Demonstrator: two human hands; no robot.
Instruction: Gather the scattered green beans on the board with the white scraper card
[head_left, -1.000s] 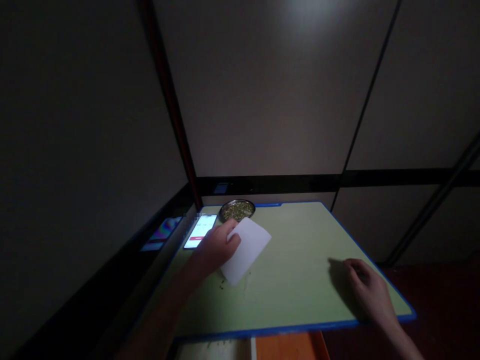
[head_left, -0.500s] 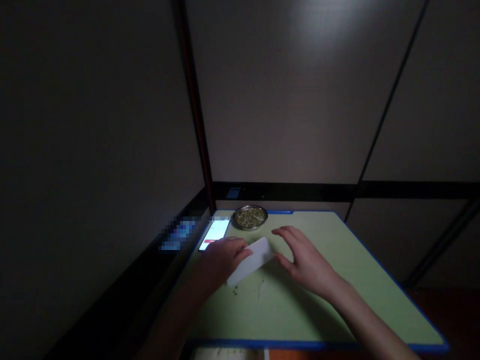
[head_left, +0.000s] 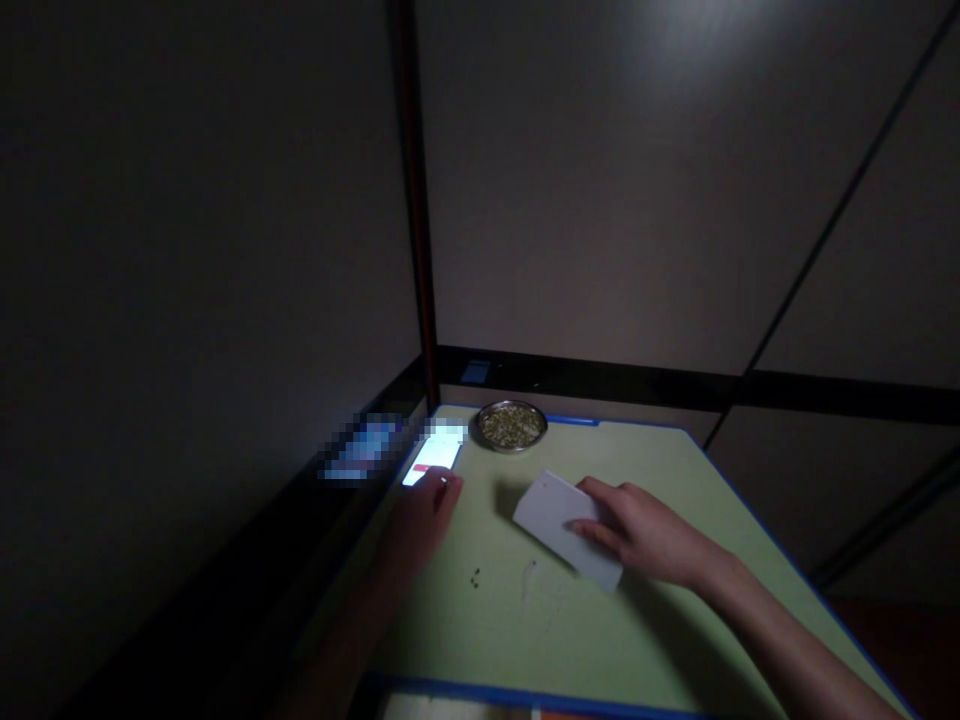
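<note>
Dim, smooth wall panels [head_left: 585, 220] fill the upper part of the frame, crossed by a glossy black band [head_left: 652, 385] and a dark upright strip [head_left: 421, 220] left of centre. Below them, in the lower centre, is a pale green table [head_left: 637, 450] with a flat surface and a blue rim. Near its far left corner sits a round, shiny metal dish [head_left: 516, 449] filled with small green and pale bits. Left of the dish lies a phone [head_left: 435, 455], its screen glowing white with a red bar; a bluish, pixelated glow [head_left: 362, 448] shows on the dark strip at the left. At lower centre is the card [head_left: 559, 522]: white, thin, flat and stiff-looking, with straight sides and a tiny mark near its upper left corner. It slants down to the right, its shadow on the green beside it. The right hand [head_left: 637, 525] grips the card's right part, thumb on the near face; whether the card touches the table is unclear. The left hand [head_left: 427, 510] curls loosely at the phone's near end; I cannot tell whether it touches the phone or holds anything. Dark specks [head_left: 475, 578] and faint pale streaks [head_left: 551, 600] mark the green below the card. Plain green spreads from the dish to the slanting right rim, and the near rim runs along the bottom.
</note>
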